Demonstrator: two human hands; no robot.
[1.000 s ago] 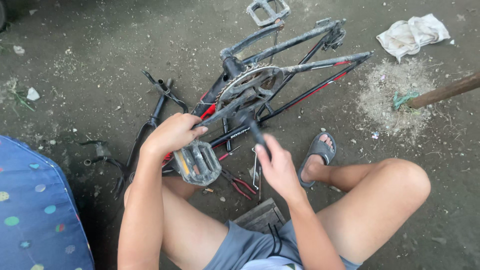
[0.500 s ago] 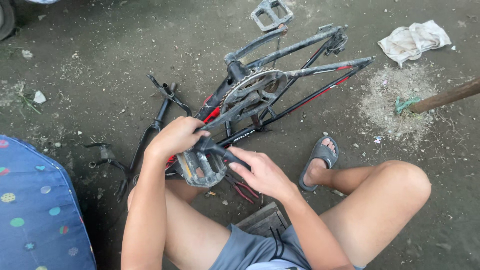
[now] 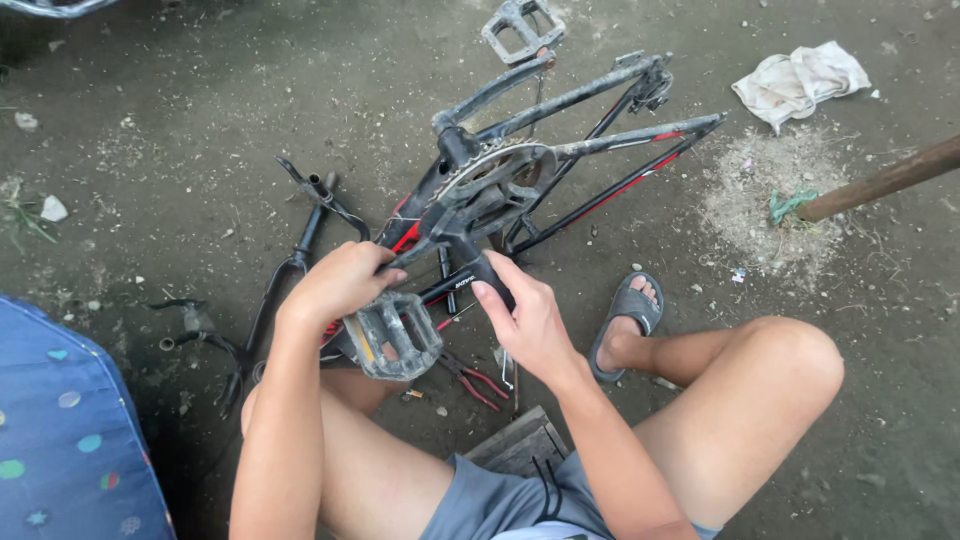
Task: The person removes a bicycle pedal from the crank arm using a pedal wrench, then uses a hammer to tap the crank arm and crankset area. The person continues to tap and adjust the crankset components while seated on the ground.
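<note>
Gripping the crank arm [image 3: 470, 272] of a stripped bicycle frame [image 3: 560, 165]: left hand [image 3: 340, 282] curled shut over frame tubes just above grey pedal [image 3: 392, 335]; right hand [image 3: 525, 315] wrapped around the black crank arm, fingers bent, thumb along the bar. Pedal at 6 o'clock from chainring [image 3: 490, 180], touching heel of left hand. Frame lying on dirt floor [image 3: 180, 120], black with red striping, rear stays pointing toward 2 o'clock. Second pedal [image 3: 520, 25] at 12 o'clock of chainring, raised on opposite crank. Red-handled pliers [image 3: 478, 378] on floor at 6 o'clock of right hand, just beside knee. Black handlebar parts [image 3: 300, 235] at 9 o'clock of frame, apart from it. White rag [image 3: 800, 80] at 2 o'clock, well apart. Wooden stick [image 3: 880, 180] at 3 o'clock, green string at its tip. Grey sandal [image 3: 625, 315] on foot near right wrist. Blue spotted cloth [image 3: 60, 440] at 8 o'clock.
</note>
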